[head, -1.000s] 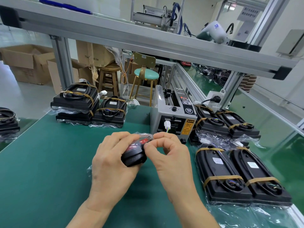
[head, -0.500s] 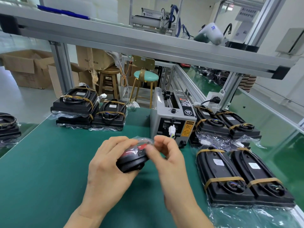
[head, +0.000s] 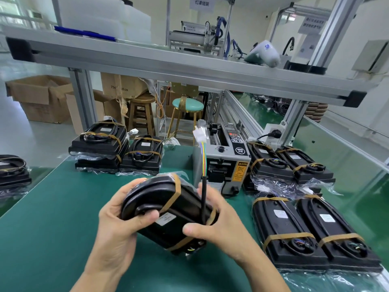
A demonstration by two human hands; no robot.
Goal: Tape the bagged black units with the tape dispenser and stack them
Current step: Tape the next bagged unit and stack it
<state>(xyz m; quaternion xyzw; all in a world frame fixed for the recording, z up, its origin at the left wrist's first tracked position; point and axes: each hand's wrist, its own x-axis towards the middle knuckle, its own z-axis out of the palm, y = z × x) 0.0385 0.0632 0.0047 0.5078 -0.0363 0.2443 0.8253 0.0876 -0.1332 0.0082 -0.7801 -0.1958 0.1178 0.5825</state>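
Note:
A bagged black unit (head: 168, 209) with brown tape bands is held tilted above the green table (head: 52, 218). My left hand (head: 117, 226) grips its left end, thumb on the back face. My right hand (head: 219, 224) grips its right side. Its cable sticks straight up, ending in a white connector (head: 201, 131). The grey tape dispenser (head: 225, 163) stands just behind. Taped units lie in a pair at the right (head: 315, 230), a further pair behind them (head: 290, 165), and stacks at the back left (head: 101, 144).
Another stack of units (head: 12, 171) sits at the far left edge. An aluminium frame post (head: 82, 98) and an overhead shelf cross the back. Stools and cardboard boxes stand beyond the table. A power strip (head: 273, 131) sits behind the dispenser.
The unit has been turned from end-on to showing its flat back, and lifted higher. Its cable now stands upright. The camera has tilted up.

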